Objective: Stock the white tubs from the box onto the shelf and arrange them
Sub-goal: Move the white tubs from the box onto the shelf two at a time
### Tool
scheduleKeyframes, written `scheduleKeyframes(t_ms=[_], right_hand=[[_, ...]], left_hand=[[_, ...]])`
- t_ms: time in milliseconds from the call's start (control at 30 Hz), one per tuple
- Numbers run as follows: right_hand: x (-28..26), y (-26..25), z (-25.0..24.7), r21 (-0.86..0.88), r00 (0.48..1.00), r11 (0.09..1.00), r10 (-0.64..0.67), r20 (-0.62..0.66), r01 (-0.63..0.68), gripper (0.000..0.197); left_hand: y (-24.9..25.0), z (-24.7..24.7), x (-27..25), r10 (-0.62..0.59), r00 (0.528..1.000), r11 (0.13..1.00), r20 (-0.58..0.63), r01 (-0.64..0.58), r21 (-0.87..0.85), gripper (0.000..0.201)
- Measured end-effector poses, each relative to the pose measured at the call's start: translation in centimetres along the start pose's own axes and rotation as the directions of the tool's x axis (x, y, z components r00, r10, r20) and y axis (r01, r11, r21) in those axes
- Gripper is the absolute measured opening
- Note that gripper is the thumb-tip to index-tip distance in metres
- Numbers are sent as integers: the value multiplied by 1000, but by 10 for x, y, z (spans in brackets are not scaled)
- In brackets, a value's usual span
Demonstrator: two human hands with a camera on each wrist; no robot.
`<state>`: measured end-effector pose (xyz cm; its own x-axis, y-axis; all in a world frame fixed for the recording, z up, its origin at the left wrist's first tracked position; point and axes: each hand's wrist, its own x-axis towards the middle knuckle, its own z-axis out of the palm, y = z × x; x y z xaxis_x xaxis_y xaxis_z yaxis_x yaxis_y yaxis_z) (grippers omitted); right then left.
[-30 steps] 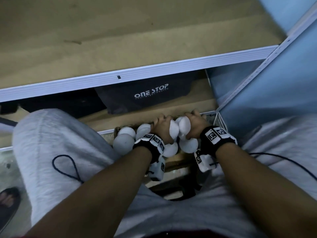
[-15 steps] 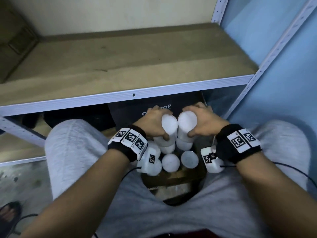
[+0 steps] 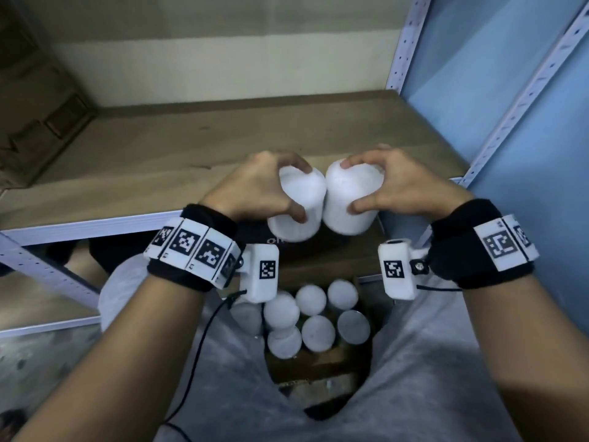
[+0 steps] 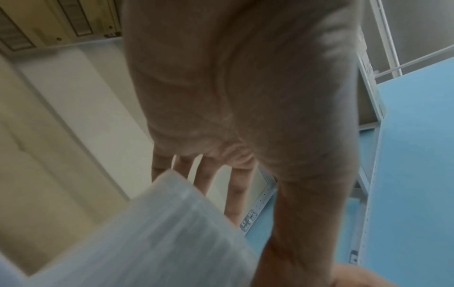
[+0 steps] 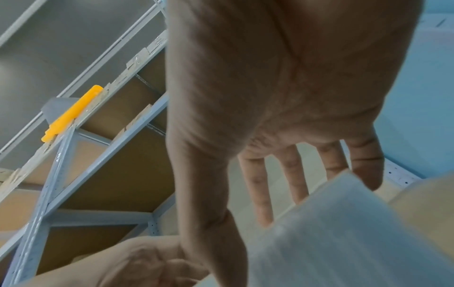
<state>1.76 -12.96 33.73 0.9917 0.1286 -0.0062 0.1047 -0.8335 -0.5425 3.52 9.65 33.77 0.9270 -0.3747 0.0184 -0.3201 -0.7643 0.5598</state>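
Observation:
My left hand [image 3: 271, 193] grips a white tub [image 3: 299, 208] from above, fingers over its far rim and thumb on its near side. My right hand [image 3: 382, 183] holds a second white tub [image 3: 350, 199] the same way. The two tubs touch side by side in the air, just over the front edge of the wooden shelf [image 3: 191, 148]. Below, between my knees, the cardboard box [image 3: 318, 362] holds several more white tubs [image 3: 314, 333] standing upright. In the left wrist view its tub [image 4: 147, 233] fills the lower left; in the right wrist view the other tub [image 5: 343, 233] fills the lower right.
The shelf board is bare, with a brown carton [image 3: 38, 122] at its far left. A white metal upright [image 3: 404, 43] and a blue wall [image 3: 510, 90] bound the right side. A black bag [image 3: 287, 247] sits on the lower shelf behind the box.
Both hands have lifted their tubs out of the box and risen to the level of the shelf's front edge. My view has tilted up toward the shelf.

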Motion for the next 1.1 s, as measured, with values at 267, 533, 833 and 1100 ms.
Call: scheduleKeyframes(t_ms=[267,533,833,1100], right_hand=[[57,-1,9,39,994,998,45,-98,-41,62],[89,7,14,8,985,997,79,-152,-78,57],[83,10,15,-60,990,996,53,-131,-61,62],[67,1,8,-158,958,987,-25,-286,-21,26]], left_hand=[[-11,-9,50,-55,994,998,-90,53,-27,61],[-23,0,82,-71,994,997,-87,67,-38,59],[-19,0,75,-27,997,1000,-76,28,9,57],[-9,-10,50,32,991,992,-131,-15,125,35]])
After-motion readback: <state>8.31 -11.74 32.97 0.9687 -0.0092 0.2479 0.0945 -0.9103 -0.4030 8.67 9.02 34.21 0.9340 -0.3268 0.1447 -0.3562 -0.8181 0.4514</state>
